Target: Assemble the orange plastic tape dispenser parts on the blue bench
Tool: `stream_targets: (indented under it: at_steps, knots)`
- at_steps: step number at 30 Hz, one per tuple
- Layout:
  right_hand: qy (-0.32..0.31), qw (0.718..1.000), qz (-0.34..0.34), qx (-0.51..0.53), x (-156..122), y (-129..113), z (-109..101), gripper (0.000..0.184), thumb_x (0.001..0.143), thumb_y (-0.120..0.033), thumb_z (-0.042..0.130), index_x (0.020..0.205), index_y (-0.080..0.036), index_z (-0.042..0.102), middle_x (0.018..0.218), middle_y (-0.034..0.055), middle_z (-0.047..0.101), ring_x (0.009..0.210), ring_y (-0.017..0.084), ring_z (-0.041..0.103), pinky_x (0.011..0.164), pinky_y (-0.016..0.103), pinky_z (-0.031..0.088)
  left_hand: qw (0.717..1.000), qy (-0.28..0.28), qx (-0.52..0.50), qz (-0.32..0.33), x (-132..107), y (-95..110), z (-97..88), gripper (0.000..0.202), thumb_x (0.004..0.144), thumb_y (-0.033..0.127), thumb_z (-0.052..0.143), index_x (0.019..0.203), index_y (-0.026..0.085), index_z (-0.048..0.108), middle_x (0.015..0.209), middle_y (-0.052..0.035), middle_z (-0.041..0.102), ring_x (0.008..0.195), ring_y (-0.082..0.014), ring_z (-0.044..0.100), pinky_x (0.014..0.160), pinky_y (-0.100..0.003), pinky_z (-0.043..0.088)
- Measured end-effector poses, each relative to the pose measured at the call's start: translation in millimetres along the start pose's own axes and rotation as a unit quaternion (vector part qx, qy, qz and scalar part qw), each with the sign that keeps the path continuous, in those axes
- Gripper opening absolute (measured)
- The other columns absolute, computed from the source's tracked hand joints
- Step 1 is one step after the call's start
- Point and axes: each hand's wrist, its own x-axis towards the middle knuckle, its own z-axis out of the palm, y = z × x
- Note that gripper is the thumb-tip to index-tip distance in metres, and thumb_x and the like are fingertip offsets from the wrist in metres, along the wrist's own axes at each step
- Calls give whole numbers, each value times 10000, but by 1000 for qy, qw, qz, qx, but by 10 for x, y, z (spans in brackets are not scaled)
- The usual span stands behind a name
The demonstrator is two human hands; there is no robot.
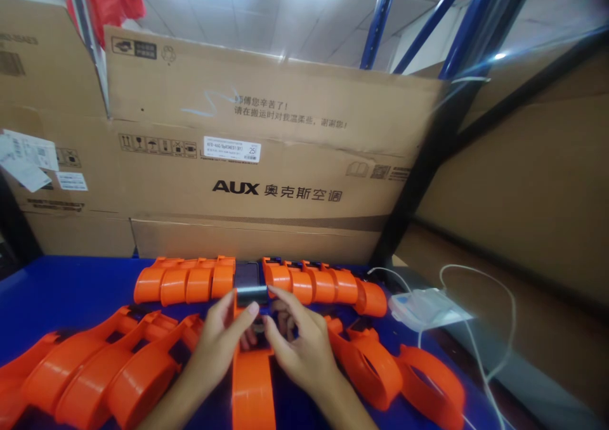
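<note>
My left hand (219, 341) and my right hand (301, 344) meet over an orange plastic part (253, 385) that lies lengthwise on the blue table (71, 287). Both hands pinch at its far end, where a small dark round piece (259, 326) sits between the fingertips. Just beyond the fingers a dark grey block (249, 283) sits in the middle of a row of orange ring-shaped parts (190, 281).
More orange parts lie left (95, 370) and right (394, 370) of my hands. A white pouch with a white cable (425, 308) rests at the table's right edge. Large cardboard boxes (266, 163) stand behind the table, with blue rack posts (380, 18) above.
</note>
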Motion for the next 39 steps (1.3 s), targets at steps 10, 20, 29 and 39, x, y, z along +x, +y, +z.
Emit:
stream_targets:
  at_steps: [10,20,29,39]
  knots:
    - [23,992,-111,-62,-34,132,81,426,933,-204,544,1356,-170,571,759,35,680,562,158,596,558,263,537,996,1,-83,-46,34,-31,74,334,835,512,731,888,187,674,680,0,684,605,-153,662,618,-243,541]
    - [7,992,-116,-58,-35,197,57,374,932,-192,538,1298,-147,597,630,-28,553,474,127,485,470,237,445,999,-21,-23,-32,18,-88,71,394,862,572,668,919,186,614,549,91,453,458,-101,531,512,-226,527]
    - [-34,990,-135,-27,63,155,31,440,973,-196,538,1412,-199,562,857,62,702,693,181,653,653,295,570,989,51,-120,-63,115,-117,-20,389,803,502,769,1028,191,705,889,-42,729,765,-174,698,633,-224,552]
    - [-52,982,-161,-79,30,190,32,551,933,-102,493,1478,-175,478,1043,131,746,839,232,718,765,373,617,997,20,-75,-27,78,-78,-12,371,800,478,780,1058,224,700,913,-7,695,541,-91,604,495,-199,501]
